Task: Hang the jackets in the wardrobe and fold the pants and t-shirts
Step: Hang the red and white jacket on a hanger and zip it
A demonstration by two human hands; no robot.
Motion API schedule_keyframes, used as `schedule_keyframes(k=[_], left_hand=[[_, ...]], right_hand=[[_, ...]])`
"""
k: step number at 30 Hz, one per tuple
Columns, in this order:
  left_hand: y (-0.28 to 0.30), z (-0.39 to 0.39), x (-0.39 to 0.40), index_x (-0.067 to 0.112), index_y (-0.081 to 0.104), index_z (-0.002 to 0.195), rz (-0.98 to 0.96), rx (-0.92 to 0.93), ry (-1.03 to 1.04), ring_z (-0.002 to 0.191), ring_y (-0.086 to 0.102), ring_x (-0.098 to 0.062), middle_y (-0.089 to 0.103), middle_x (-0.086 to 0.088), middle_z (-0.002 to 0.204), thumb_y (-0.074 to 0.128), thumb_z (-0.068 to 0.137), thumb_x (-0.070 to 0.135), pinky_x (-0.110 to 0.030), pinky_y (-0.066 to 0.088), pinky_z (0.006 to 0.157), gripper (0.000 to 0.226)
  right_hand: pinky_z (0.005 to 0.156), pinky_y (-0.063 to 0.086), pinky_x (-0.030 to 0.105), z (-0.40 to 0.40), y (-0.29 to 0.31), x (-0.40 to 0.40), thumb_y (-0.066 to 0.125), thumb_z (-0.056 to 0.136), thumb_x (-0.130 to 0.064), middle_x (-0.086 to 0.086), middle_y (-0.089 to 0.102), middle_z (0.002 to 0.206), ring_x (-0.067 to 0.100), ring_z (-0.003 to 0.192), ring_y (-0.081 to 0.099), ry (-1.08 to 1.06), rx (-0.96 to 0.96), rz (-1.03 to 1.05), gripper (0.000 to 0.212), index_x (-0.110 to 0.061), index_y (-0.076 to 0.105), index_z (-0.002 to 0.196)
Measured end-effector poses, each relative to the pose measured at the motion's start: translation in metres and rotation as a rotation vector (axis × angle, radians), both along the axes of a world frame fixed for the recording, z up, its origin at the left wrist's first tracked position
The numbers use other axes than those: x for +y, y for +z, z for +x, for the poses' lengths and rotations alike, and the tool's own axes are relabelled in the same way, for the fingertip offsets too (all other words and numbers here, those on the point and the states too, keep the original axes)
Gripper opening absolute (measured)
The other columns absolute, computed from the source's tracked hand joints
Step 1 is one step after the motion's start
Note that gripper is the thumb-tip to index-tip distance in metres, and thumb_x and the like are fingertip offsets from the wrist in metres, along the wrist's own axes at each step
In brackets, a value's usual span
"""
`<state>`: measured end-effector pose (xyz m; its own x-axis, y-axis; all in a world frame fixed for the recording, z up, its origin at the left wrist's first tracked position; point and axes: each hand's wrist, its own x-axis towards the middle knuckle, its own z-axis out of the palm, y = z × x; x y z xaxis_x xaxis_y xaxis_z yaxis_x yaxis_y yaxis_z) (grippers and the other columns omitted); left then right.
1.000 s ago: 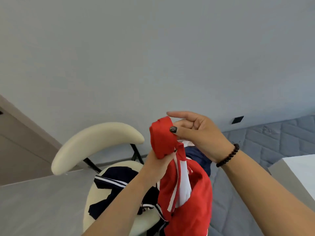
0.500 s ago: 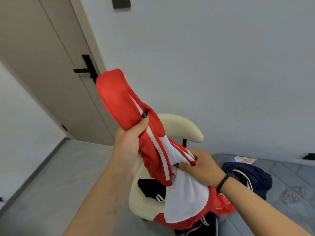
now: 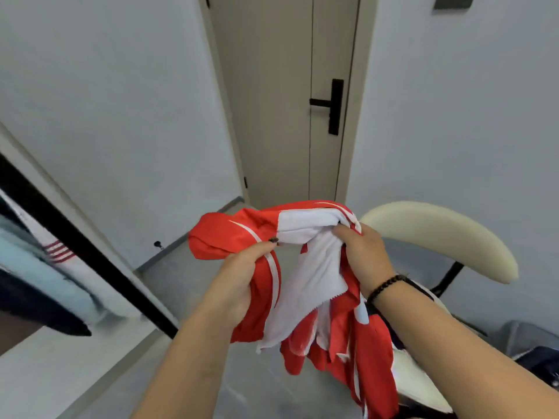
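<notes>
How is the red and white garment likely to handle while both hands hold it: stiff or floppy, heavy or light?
Probably floppy: the red and white garment bunches between the left hand and right hand, and its lower part hangs in loose folds. It seems light, since a gathered grip carries it. The thin white lining may slide.

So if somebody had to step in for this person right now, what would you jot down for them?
Left hand grips the red and white garment by its red side; right hand grips its bunched white lining. It hangs crumpled in the air, beside the cream chair.
Done: garment picked up, nothing more that shows.
Left: shake it out, then hang or fold it. Dark clothes wait at the lower right. An open cupboard with clothes inside stands to the left.
</notes>
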<state>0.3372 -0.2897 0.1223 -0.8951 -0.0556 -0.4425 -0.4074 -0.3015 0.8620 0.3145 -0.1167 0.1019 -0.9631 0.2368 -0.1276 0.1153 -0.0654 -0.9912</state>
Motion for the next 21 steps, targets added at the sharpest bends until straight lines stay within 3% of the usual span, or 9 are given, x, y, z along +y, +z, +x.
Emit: schedule_keyframes(k=[3, 6, 8, 9, 11, 13, 15, 18, 21], left_hand=[[-0.018, 0.029, -0.036, 0.004, 0.074, 0.093, -0.021, -0.035, -0.013, 0.097, 0.068, -0.041, 0.071, -0.026, 0.101, 0.075, 0.078, 0.017, -0.058, 0.051, 0.093, 0.020], [-0.030, 0.044, -0.069, 0.011, 0.076, 0.080, -0.131, 0.022, 0.150, 0.086, 0.072, -0.033, 0.074, -0.016, 0.088, 0.081, 0.070, 0.014, -0.052, 0.055, 0.088, 0.012], [-0.029, 0.049, -0.089, 0.012, 0.071, 0.096, -0.310, 0.054, 0.204, 0.092, 0.069, -0.031, 0.073, -0.012, 0.095, 0.079, 0.067, 0.017, -0.049, 0.055, 0.089, 0.031], [-0.025, 0.052, -0.097, 0.010, 0.062, 0.116, -0.489, 0.045, 0.172, 0.102, 0.065, -0.030, 0.069, -0.011, 0.109, 0.078, 0.068, 0.019, -0.045, 0.052, 0.094, 0.051], [-0.020, 0.060, -0.110, 0.011, 0.023, 0.149, -0.894, -0.002, 0.141, 0.131, 0.044, -0.026, 0.043, -0.007, 0.142, 0.075, 0.078, 0.020, -0.036, 0.039, 0.107, 0.088], [-0.014, 0.069, -0.118, 0.022, 0.001, 0.153, -1.072, 0.066, 0.183, 0.144, 0.024, -0.022, 0.020, 0.001, 0.156, 0.070, 0.084, 0.022, -0.040, 0.028, 0.115, 0.098], [-0.017, 0.076, -0.127, 0.035, 0.004, 0.152, -1.066, 0.240, 0.122, 0.144, 0.022, -0.015, 0.017, 0.012, 0.155, 0.068, 0.086, 0.033, -0.042, 0.029, 0.117, 0.092], [-0.021, 0.079, -0.130, 0.040, 0.006, 0.151, -0.995, 0.286, -0.053, 0.141, 0.022, -0.005, 0.016, 0.020, 0.153, 0.064, 0.087, 0.044, -0.033, 0.028, 0.117, 0.087], [-0.031, 0.069, -0.132, 0.036, 0.026, 0.148, -1.018, 0.323, 0.114, 0.130, 0.035, -0.001, 0.033, 0.019, 0.143, 0.062, 0.089, 0.040, -0.028, 0.034, 0.112, 0.069]], right_hand=[[0.072, 0.044, 0.032, -0.009, 0.016, -0.049, 0.057, 0.084, -0.009, 0.009, 0.065, 0.082, 0.018, 0.078, 0.057, 0.013, -0.003, -0.110, 0.015, 0.000, 0.068, 0.088], [0.077, 0.048, 0.038, -0.015, 0.023, -0.091, 0.064, 0.076, -0.018, 0.013, 0.070, 0.088, 0.023, 0.082, 0.061, 0.051, -0.035, -0.189, 0.012, -0.010, 0.072, 0.082], [0.083, 0.051, 0.043, -0.017, 0.025, -0.117, 0.067, 0.070, -0.023, 0.015, 0.073, 0.094, 0.026, 0.087, 0.065, 0.083, -0.064, -0.242, 0.017, -0.012, 0.074, 0.082], [0.087, 0.052, 0.047, -0.017, 0.026, -0.128, 0.067, 0.071, -0.023, 0.015, 0.073, 0.098, 0.029, 0.091, 0.067, 0.095, -0.081, -0.263, 0.017, -0.012, 0.073, 0.083], [0.092, 0.052, 0.050, -0.018, 0.027, -0.148, 0.066, 0.080, -0.020, 0.015, 0.072, 0.101, 0.032, 0.097, 0.068, 0.128, -0.126, -0.310, 0.012, -0.012, 0.072, 0.087], [0.091, 0.051, 0.049, -0.021, 0.027, -0.163, 0.063, 0.084, -0.017, 0.015, 0.071, 0.104, 0.031, 0.095, 0.069, 0.186, -0.160, -0.346, 0.013, -0.011, 0.071, 0.092], [0.090, 0.051, 0.048, -0.025, 0.028, -0.179, 0.062, 0.084, -0.014, 0.015, 0.071, 0.106, 0.029, 0.090, 0.068, 0.252, -0.191, -0.334, 0.018, -0.008, 0.071, 0.098], [0.085, 0.053, 0.044, -0.030, 0.029, -0.197, 0.061, 0.083, -0.007, 0.018, 0.071, 0.099, 0.031, 0.089, 0.066, 0.400, -0.236, -0.269, 0.019, -0.001, 0.070, 0.098], [0.071, 0.046, 0.036, -0.038, 0.029, -0.204, 0.061, 0.079, -0.002, 0.016, 0.064, 0.082, 0.025, 0.076, 0.059, 0.565, -0.205, -0.134, 0.006, -0.005, 0.066, 0.082]])
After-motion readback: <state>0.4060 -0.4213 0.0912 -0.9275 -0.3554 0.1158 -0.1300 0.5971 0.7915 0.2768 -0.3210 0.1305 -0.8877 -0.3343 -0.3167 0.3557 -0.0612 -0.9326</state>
